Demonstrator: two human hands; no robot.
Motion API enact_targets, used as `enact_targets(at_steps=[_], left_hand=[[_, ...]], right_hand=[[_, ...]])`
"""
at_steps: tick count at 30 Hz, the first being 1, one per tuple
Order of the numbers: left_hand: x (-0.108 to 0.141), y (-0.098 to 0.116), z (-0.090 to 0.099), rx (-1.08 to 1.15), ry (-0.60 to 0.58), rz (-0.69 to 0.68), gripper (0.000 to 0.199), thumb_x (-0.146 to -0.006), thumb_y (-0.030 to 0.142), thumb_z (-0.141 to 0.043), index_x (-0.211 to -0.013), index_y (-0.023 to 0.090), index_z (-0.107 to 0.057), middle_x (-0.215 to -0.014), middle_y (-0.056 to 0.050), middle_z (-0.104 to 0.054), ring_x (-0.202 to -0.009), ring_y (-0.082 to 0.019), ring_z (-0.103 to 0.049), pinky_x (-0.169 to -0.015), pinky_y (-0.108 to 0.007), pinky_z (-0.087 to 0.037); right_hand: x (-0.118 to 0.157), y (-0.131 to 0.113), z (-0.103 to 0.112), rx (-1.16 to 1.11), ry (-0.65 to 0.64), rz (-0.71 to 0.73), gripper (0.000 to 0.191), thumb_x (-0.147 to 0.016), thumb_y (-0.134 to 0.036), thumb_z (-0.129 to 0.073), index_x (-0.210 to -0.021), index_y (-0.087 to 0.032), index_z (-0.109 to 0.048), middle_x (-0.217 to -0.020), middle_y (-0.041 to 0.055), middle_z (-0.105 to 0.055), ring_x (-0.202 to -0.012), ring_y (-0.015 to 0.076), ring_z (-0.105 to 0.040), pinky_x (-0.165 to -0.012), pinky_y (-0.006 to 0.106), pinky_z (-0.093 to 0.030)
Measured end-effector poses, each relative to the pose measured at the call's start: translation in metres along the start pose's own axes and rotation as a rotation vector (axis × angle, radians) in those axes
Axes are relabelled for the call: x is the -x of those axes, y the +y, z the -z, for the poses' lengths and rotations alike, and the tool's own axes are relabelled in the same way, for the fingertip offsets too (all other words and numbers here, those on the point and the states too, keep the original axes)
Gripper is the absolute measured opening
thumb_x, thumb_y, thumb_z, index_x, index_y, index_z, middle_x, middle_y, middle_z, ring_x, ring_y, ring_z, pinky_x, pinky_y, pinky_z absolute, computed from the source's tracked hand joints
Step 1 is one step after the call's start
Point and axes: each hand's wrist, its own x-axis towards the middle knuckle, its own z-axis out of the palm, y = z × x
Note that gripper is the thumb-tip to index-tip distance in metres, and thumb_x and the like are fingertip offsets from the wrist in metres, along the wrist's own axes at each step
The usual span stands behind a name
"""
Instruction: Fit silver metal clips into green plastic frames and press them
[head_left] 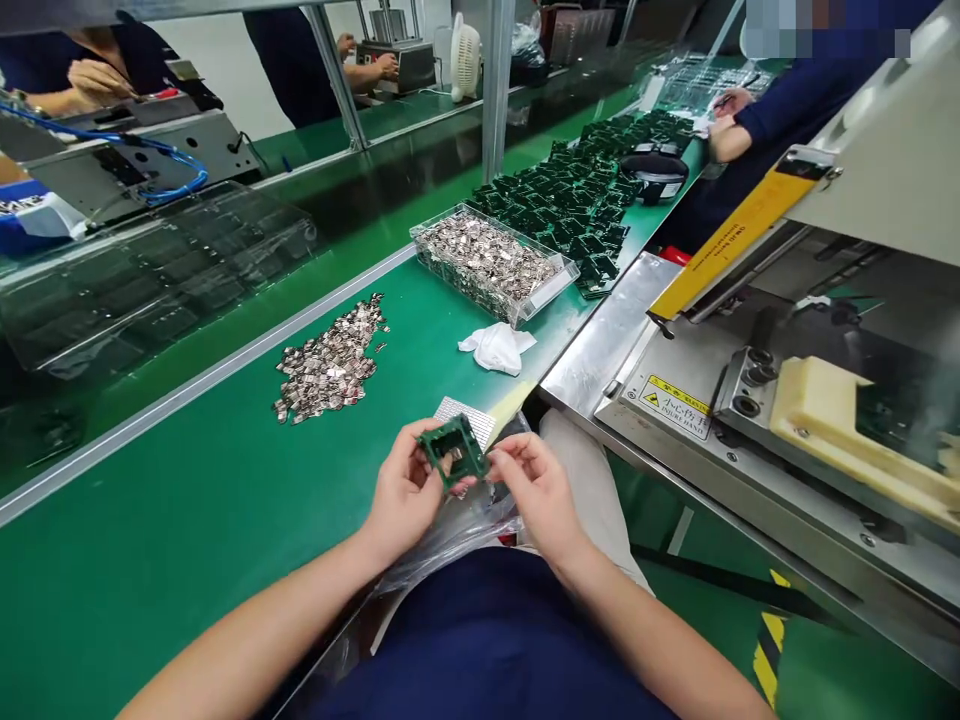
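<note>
Both hands meet low in the middle of the view, over the person's lap at the near edge of the green table (187, 520). Left hand (401, 495) pinches the small green frame (454, 452) along its 9 o'clock side, thumb on top and fingers underneath; right hand (536, 490) grips the same piece at its 3 o'clock edge with thumb and forefinger. So each hand is closed on the frame, and the frame hangs in the air between them, tilted a little toward the camera.

I judge the frame to be light and stiff: a thin moulded square with an open centre, with a small silvery part showing inside it. Thin walls like these could crack or bend under a hard squeeze, so the outer edges, where the fingertips now sit, look like the safest place to hold, keeping clear of the open middle.

At 11 o'clock from the hands lies a loose heap of metal pieces (330, 362); at 12 o'clock a clear tray (551, 280) holds more. A white cloth (499, 347) lies beside it. A crinkled plastic bag (457, 530) rests under the hands.
</note>
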Motion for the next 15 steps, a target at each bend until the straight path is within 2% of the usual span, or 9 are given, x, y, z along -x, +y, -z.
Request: enact_targets(at_steps=[3,5,9,12,15], left_hand=[[-0.022,0.0,0.004,0.023,0.086,-0.04,0.043,-0.078,0.04,-0.072,-0.106,0.021,-0.047,-0.092,-0.003,-0.06,-0.074,-0.016,-0.066,-0.056,-0.024,-0.056],[-0.038,-0.005,0.001,-0.001,0.093,-0.108,0.04,-0.078,0.039,-0.071,-0.104,0.02,-0.048,-0.092,-0.003,-0.059,-0.078,-0.015,-0.063,-0.062,-0.024,-0.056],[-0.063,-0.024,-0.013,-0.096,0.056,-0.231,0.035,-0.08,0.031,-0.069,-0.107,0.019,-0.05,-0.089,-0.002,-0.058,-0.078,-0.013,-0.059,-0.07,-0.023,-0.052],[-0.069,-0.036,-0.019,-0.133,0.033,-0.226,0.035,-0.082,0.027,-0.065,-0.113,0.019,-0.049,-0.089,-0.002,-0.059,-0.077,-0.013,-0.059,-0.067,-0.023,-0.051],[-0.069,-0.041,-0.017,-0.158,0.048,-0.218,0.036,-0.084,0.027,-0.063,-0.116,0.02,-0.049,-0.09,-0.002,-0.059,-0.077,-0.014,-0.059,-0.067,-0.024,-0.051]], right_hand=[[-0.008,0.016,0.023,0.078,0.078,-0.008,0.034,-0.079,-0.052,-0.07,-0.083,-0.019,-0.064,-0.077,0.0031,-0.063,-0.065,0.0162,-0.058,-0.061,0.028,-0.051],[-0.011,0.029,0.029,0.116,0.031,-0.059,0.04,-0.078,-0.057,-0.069,-0.08,-0.017,-0.066,-0.074,0.0048,-0.064,-0.061,0.0165,-0.057,-0.057,0.028,-0.049],[-0.014,0.048,0.015,0.129,-0.113,-0.094,0.046,-0.077,-0.062,-0.068,-0.074,-0.017,-0.068,-0.066,0.0048,-0.064,-0.058,0.0175,-0.056,-0.054,0.028,-0.046],[-0.017,0.052,0.003,0.113,-0.129,-0.071,0.047,-0.079,-0.062,-0.068,-0.065,-0.018,-0.063,-0.059,0.0013,-0.059,-0.055,0.0158,-0.051,-0.053,0.027,-0.042],[-0.019,0.057,0.001,0.059,-0.142,-0.062,0.046,-0.08,-0.062,-0.068,-0.064,-0.019,-0.061,-0.059,-0.0001,-0.056,-0.056,0.0152,-0.05,-0.055,0.027,-0.041]])
